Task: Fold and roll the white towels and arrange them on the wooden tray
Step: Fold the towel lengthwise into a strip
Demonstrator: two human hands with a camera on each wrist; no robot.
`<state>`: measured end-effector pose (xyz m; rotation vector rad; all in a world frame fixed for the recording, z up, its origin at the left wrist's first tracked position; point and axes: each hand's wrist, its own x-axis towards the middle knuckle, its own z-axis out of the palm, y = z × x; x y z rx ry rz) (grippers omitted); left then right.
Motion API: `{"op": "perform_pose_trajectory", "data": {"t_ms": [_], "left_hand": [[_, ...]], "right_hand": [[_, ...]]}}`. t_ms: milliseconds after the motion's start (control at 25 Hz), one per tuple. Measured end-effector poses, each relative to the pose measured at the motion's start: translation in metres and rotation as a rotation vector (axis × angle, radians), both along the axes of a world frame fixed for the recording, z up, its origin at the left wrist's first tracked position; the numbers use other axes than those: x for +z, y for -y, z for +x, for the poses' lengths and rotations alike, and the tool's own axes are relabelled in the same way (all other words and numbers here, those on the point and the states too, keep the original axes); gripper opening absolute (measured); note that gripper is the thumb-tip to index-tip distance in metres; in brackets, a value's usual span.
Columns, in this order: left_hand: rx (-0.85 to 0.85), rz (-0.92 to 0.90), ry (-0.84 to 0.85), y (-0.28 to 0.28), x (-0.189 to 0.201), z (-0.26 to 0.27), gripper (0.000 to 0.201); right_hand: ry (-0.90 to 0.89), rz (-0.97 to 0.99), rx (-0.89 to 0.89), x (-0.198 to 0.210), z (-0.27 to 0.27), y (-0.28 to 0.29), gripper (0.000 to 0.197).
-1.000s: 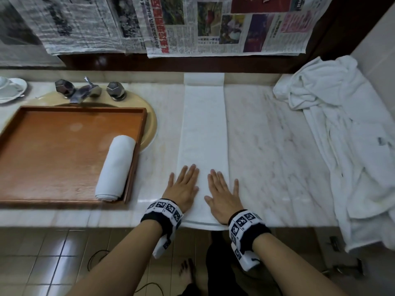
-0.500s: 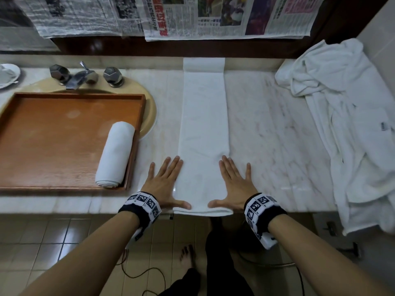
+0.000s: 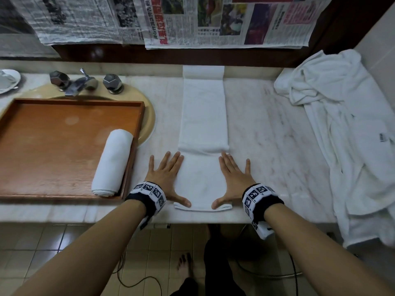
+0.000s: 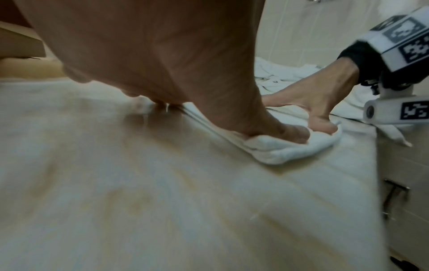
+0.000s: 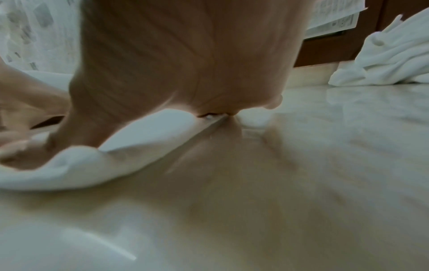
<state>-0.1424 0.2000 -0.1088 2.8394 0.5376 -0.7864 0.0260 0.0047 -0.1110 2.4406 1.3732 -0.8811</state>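
A long folded white towel strip (image 3: 203, 116) lies lengthwise on the marble counter (image 3: 267, 135), with a low ridge across it near my fingertips. My left hand (image 3: 164, 178) lies flat along its left side and my right hand (image 3: 235, 178) along its right side. Both have straight fingers on the counter and a thumb pressing the towel's near end. In the left wrist view that end (image 4: 278, 148) bunches under the thumb. A rolled towel (image 3: 113, 165) lies at the right end of the wooden tray (image 3: 53, 146).
A heap of white towels (image 3: 342, 124) covers the counter's right end and hangs over the edge. The tray sits over a sink (image 3: 149, 116) with a chrome tap (image 3: 81, 84). A white dish (image 3: 6, 80) is far left. Newspaper covers the wall behind.
Both hands slid from on top of the towel out to its sides, thumbs staying on the near end. The near end moved slightly away from the counter edge and a ridge formed.
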Motion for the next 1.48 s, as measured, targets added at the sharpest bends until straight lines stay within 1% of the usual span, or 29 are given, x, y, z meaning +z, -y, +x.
{"op": "perform_pose_trajectory", "data": {"t_ms": [80, 120, 160, 200, 240, 280, 320, 360, 440, 480, 520, 560, 640, 720, 840, 920, 1040, 1080, 1120, 1200, 1280, 1320, 1360, 1400, 1440, 1480], "left_hand": [[-0.002, 0.025, -0.025, -0.006, 0.005, 0.012, 0.157], [0.014, 0.024, -0.034, -0.007, 0.012, 0.018, 0.155], [0.056, 0.021, -0.013, -0.005, 0.020, 0.025, 0.148], [0.116, 0.035, 0.062, 0.001, 0.026, 0.031, 0.131], [0.187, 0.057, 0.190, 0.007, 0.031, 0.038, 0.107], [0.250, 0.050, 0.322, 0.017, 0.032, 0.044, 0.086], [0.281, 0.010, 0.408, 0.025, 0.030, 0.050, 0.072], [0.269, -0.060, 0.439, 0.034, 0.024, 0.057, 0.065], [0.137, -0.201, 0.351, 0.048, 0.009, 0.065, 0.064], [0.074, -0.232, 0.290, 0.050, 0.000, 0.067, 0.064], [0.059, -0.238, 0.239, 0.050, -0.008, 0.067, 0.063], [0.103, -0.232, 0.206, 0.047, -0.014, 0.066, 0.063], [0.255, -0.204, 0.187, 0.041, -0.021, 0.061, 0.063], [0.337, -0.169, 0.153, 0.033, -0.021, 0.055, 0.064], [0.329, -0.102, 0.087, 0.023, -0.012, 0.051, 0.063], [0.297, -0.107, 0.136, 0.028, -0.004, 0.047, 0.062], [0.035, -0.151, 0.196, 0.053, -0.014, 0.016, 0.060], [-0.006, -0.142, 0.206, 0.058, -0.020, 0.000, 0.061], [0.018, -0.116, 0.219, 0.058, -0.026, -0.013, 0.063], [0.149, -0.099, 0.226, 0.048, -0.033, -0.029, 0.064], [0.203, -0.079, 0.196, 0.039, -0.032, -0.036, 0.062], [0.206, -0.063, 0.226, 0.036, -0.029, -0.035, 0.062], [0.206, -0.059, 0.305, 0.036, -0.025, -0.034, 0.062], [0.193, -0.084, 0.416, 0.038, -0.019, -0.034, 0.058], [0.163, -0.137, 0.531, 0.041, -0.014, -0.033, 0.048], [0.125, -0.195, 0.615, 0.046, -0.009, -0.033, 0.036]], "right_hand": [[0.009, -0.024, -0.004, 0.004, 0.009, -0.009, 0.159], [0.019, -0.009, -0.025, 0.008, 0.009, -0.013, 0.151], [0.041, 0.054, -0.068, 0.014, 0.008, -0.016, 0.134], [0.079, 0.182, -0.130, 0.017, 0.004, -0.018, 0.108], [0.117, 0.318, -0.185, 0.020, 0.001, -0.021, 0.080], [0.122, 0.391, -0.219, 0.021, -0.004, -0.023, 0.064], [0.108, 0.389, -0.214, 0.018, -0.008, -0.024, 0.062], [0.085, 0.333, -0.182, 0.011, -0.010, -0.023, 0.066], [0.026, 0.186, -0.131, -0.006, -0.009, -0.019, 0.074], [0.003, 0.157, -0.129, -0.013, -0.006, -0.016, 0.078], [-0.004, 0.144, -0.128, -0.017, -0.003, -0.013, 0.082], [0.003, 0.131, -0.115, -0.018, -0.001, -0.012, 0.085], [0.023, 0.107, -0.078, -0.017, 0.002, -0.009, 0.090], [0.026, 0.088, -0.066, -0.014, 0.007, -0.010, 0.090], [0.038, 0.066, -0.083, -0.005, 0.006, -0.018, 0.082], [0.058, 0.102, -0.083, 0.000, -0.011, -0.022, 0.074], [0.032, 0.126, -0.017, -0.008, -0.045, -0.011, 0.067], [0.040, 0.138, -0.034, -0.014, -0.051, -0.002, 0.067], [0.064, 0.153, -0.072, -0.018, -0.051, 0.007, 0.066], [0.113, 0.128, -0.145, -0.019, -0.044, 0.022, 0.066], [0.150, 0.096, -0.165, -0.018, -0.041, 0.026, 0.066], [0.162, 0.121, -0.168, -0.015, -0.043, 0.025, 0.066], [0.177, 0.196, -0.175, -0.013, -0.047, 0.022, 0.065], [0.184, 0.318, -0.183, -0.009, -0.053, 0.019, 0.062], [0.171, 0.464, -0.177, -0.007, -0.059, 0.018, 0.054], [0.122, 0.608, -0.166, -0.006, -0.064, 0.018, 0.041]]}}
